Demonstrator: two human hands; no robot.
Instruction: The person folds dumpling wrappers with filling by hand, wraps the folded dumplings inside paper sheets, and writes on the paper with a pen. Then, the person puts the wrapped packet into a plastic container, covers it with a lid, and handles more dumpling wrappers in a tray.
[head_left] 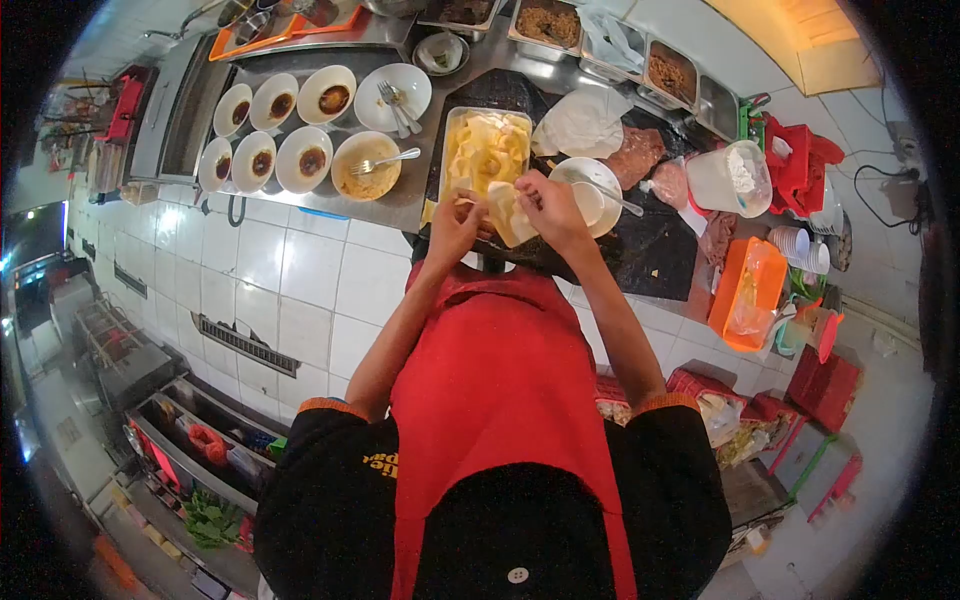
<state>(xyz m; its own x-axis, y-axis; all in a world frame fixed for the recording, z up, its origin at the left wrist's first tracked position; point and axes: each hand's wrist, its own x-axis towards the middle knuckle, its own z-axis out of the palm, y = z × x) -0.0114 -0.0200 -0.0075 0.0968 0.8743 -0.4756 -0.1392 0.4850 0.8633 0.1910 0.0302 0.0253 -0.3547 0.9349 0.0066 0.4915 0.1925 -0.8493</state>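
Observation:
My left hand (pixel 457 226) and my right hand (pixel 552 208) work close together at the front edge of the counter. My right fingers pinch the upper edge of a pale yellow dough wrapper (pixel 508 216), perhaps one of a stack. The left hand's fingers are curled closed beside it, and whatever they grip is too small to name. Just beyond both hands sits a tray (pixel 531 124) filled with folded yellow dumplings (pixel 487 145). A white bowl (pixel 570 170) with a spoon (pixel 625 203) stands right beside my right hand.
Several white bowls with dark sauce (pixel 311 161) line the left counter, near a used bowl with a fork (pixel 384 160) and a plate with cutlery (pixel 414 82). Metal food pans (pixel 668 72) stand at the back. A white tub (pixel 733 180) and an orange basket (pixel 735 292) are at right.

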